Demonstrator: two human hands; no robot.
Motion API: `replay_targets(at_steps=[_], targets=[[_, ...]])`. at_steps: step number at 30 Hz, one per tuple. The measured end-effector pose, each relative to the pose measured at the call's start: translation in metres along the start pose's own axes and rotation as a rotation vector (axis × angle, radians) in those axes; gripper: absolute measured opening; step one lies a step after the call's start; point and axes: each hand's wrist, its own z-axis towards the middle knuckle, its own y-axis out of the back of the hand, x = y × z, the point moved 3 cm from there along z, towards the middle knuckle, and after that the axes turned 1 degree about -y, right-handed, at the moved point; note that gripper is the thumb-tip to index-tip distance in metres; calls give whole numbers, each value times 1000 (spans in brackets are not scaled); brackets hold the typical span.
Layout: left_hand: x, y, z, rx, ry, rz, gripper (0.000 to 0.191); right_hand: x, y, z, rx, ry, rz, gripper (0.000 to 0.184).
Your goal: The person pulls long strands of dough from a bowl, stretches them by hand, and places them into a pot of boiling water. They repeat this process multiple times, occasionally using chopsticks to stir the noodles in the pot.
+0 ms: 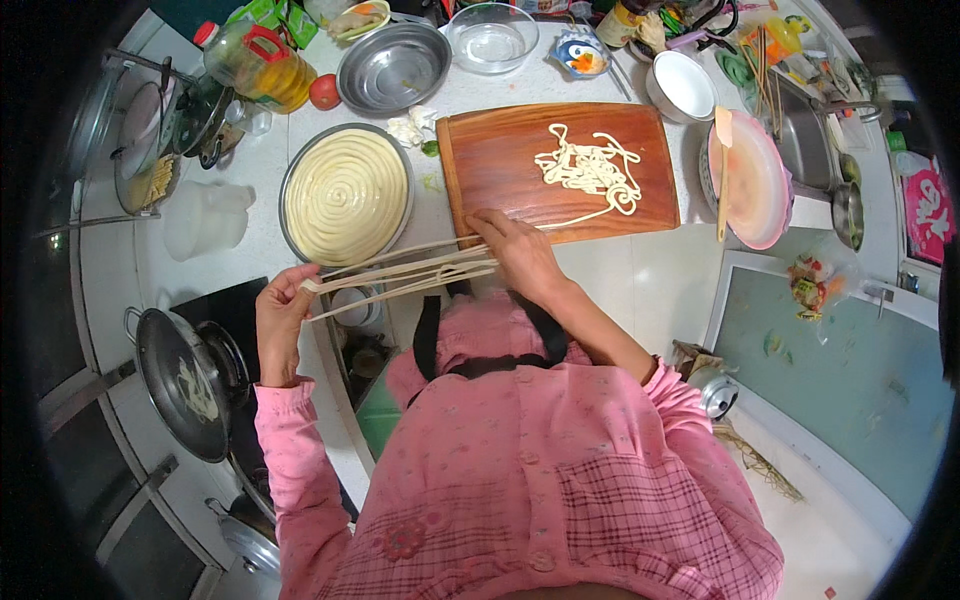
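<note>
Several thin dough strands [405, 275] stretch between my two hands, in front of the counter edge. My left hand [283, 304] grips their left ends between thumb and fingers, just below a round metal pan [410, 187] with coiled dough [346, 196]. At their right ends is my right hand [517, 251], back upward, holding the strands by the near left corner of a wooden board [495, 161]; its grip is partly hidden. One strand runs on from my right hand to a loose pile of dough strands [589, 169] on the board.
A wok [161, 375] with some pale strands sits on the stove at left. Nearby stands a plastic pitcher [204, 221]. Behind are a metal basin [394, 67], a glass bowl [493, 37] and an oil bottle [259, 67]. A wooden spatula [723, 172] rests across a pink-rimmed basin [757, 180] at right.
</note>
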Motion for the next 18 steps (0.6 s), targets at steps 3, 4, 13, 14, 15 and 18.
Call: replay_targets(at_steps=[3,4,13,14,15,18], targets=[[-25,-1,-2,4,-139,-108,22,19,2,3,68,-32,101,57],[-33,0,-2,-27,-141,-97,19,16,-5,3,83,-5,107,57],[-17,-28,17,65,-207,352,11,6,101,6,-423,-186,-180,44],[-7,-39,25,82,-196,368,11,4,116,-1,-497,-201,-188,42],[5,-55,37,101,-191,385,11,1,131,-8,-576,-217,-200,39],[37,-106,65,126,172,-485,14,-2,163,-29,-720,-293,-54,29]])
